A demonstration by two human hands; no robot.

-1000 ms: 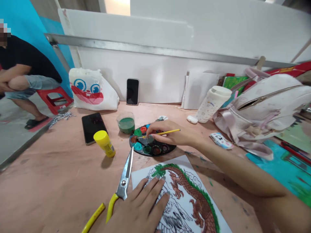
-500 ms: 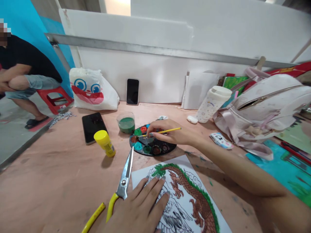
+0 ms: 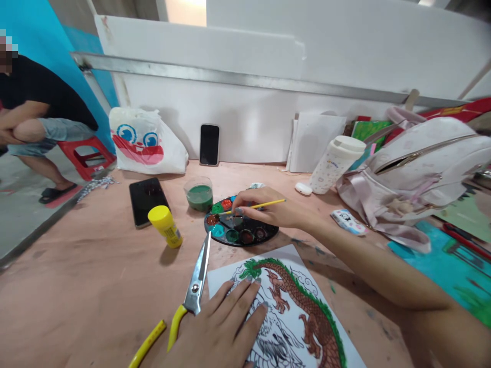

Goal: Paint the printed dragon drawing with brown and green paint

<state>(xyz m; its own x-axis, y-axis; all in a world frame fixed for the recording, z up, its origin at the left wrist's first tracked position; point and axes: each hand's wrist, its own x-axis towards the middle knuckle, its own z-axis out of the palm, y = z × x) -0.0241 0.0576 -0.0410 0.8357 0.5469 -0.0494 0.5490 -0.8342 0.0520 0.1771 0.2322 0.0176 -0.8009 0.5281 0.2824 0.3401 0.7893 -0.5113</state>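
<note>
My right hand (image 3: 261, 206) pinches a yellow paintbrush (image 3: 274, 203) over a dark oval paint palette (image 3: 274, 232). The brush tip is beside the brown well at the palette's left end. Fingers spread, my left hand (image 3: 226, 319) lies flat on a sheet with a dragon drawing (image 3: 318, 312), its body painted brown and its mane green. Partly under or beside that hand lie scissors (image 3: 197, 278) with yellow handles, blades pointing at the palette. A clear cup (image 3: 199, 195) of murky green water stands just left of the palette.
A yellow glue bottle (image 3: 165, 226) and a black phone (image 3: 148, 202) are at left; another phone (image 3: 209, 145) leans on the wall. Behind are a plastic bag (image 3: 141, 143), a white tumbler (image 3: 335, 163) and a backpack (image 3: 422, 163). A person (image 3: 46, 97) sits far left.
The brush in my right hand has shifted very slightly at the brown well. My left hand and the drawing have stayed in place.
</note>
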